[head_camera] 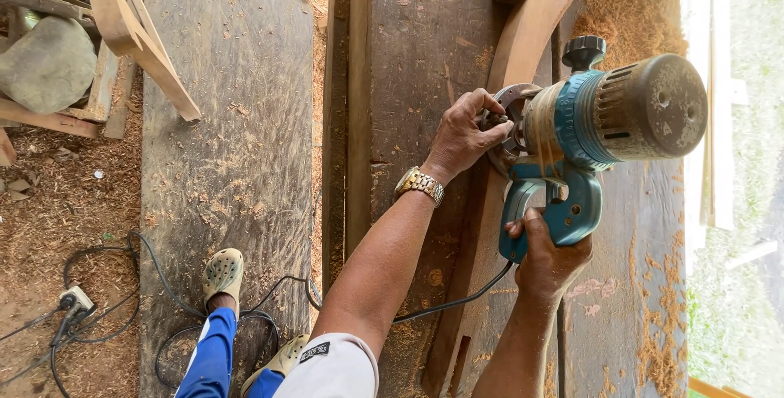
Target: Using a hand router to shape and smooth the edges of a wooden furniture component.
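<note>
A teal and grey electric router (608,112) sits on a curved wooden arch piece (523,39) lying on a workbench (416,55). My right hand (549,255) grips the router's teal handle from below. Gripping the round base plate at its near side is my left hand (467,133), with a metal wristwatch (420,185) on the wrist. The black power cord (457,298) runs from the handle down toward me.
Sawdust covers the ground and bench. A grey plywood sheet (224,137) lies on the floor under my feet in perforated clogs (222,271). A power strip (77,298) with cables lies at lower left. Wooden frame pieces (139,31) and a stone (47,63) sit at upper left.
</note>
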